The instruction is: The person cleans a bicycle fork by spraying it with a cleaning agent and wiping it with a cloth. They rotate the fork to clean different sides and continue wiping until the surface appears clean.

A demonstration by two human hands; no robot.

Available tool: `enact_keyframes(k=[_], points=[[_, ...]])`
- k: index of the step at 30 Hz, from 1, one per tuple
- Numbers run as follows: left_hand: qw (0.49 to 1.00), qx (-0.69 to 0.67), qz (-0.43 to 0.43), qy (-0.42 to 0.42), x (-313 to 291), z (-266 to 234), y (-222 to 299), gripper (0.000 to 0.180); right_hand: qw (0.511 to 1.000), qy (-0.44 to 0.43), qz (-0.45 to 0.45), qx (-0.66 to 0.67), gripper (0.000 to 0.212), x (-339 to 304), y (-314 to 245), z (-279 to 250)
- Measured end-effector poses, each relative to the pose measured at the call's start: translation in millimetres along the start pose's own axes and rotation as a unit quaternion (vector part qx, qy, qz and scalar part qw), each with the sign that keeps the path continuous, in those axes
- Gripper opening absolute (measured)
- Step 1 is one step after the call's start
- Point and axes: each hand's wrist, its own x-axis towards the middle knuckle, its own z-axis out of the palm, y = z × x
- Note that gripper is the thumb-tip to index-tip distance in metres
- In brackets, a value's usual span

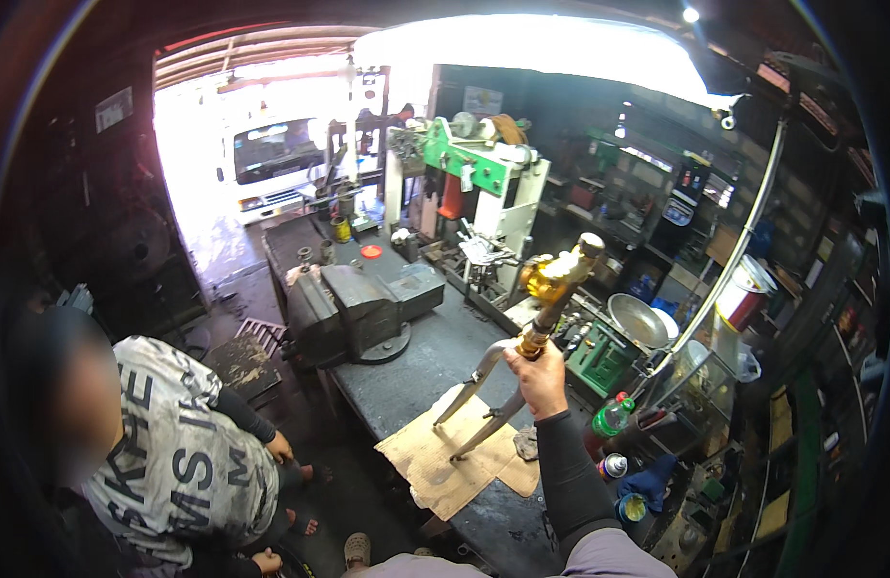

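My right hand (541,380), in a black sleeve, is closed around the neck of a two-legged metal fork (485,371). Both grey legs slant down to the left, their ends at a flat piece of cardboard (435,453) on the workbench (464,332). Above my fist the shaft rises to a shiny gold-coloured part (551,276) and a round metal end. A crumpled grey rag or lump (527,443) lies beside my wrist. My left hand is out of view.
A large bench vise (363,303) is mounted on the bench, with a red lid (371,252) behind it. At left stands another person (189,433), hands lowered. A green and white machine (478,169) is beyond. A green bottle (613,414) and spray can (612,466) stand right.
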Motion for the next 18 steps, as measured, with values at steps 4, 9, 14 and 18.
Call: enact_keyframes(k=[4,9,14,18], points=[[0.997,-0.064,-0.017,0.036,-50,30,-4,0.06,0.996,-0.042,-0.073,-0.029,0.024,18,-14,-5],[0.994,-0.1,-0.046,0.011,-87,77,-25,0.061,0.988,-0.148,-0.044,0.034,0.028,45,-33,-10],[0.995,-0.089,-0.044,0.026,-93,70,-28,0.06,0.978,-0.199,-0.063,-0.023,0.027,39,-18,-4],[0.995,-0.088,-0.041,0.034,-98,56,-33,0.059,0.973,-0.211,-0.076,-0.048,0.026,26,-2,14]])
